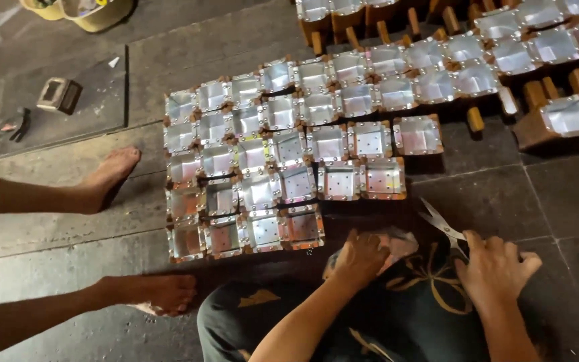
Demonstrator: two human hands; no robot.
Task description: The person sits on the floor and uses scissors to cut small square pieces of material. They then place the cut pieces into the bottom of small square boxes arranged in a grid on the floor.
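My right hand [494, 268] grips a pair of metal scissors [442, 224] with the blades pointing up and left, slightly apart. My left hand [360, 258] is closed on a small silvery box-shaped piece [400, 243] resting on my lap. Just beyond both hands, many shiny metal-lined square wooden trays [263, 167] lie in tight rows on the stone floor.
Another person's two bare feet [108, 175] [159, 293] rest on the floor at the left, beside the trays. More trays [504, 47] and wooden blocks [475, 118] fill the top right. A dark slab with a small tool [58, 94] and yellow containers [95, 12] lie top left.
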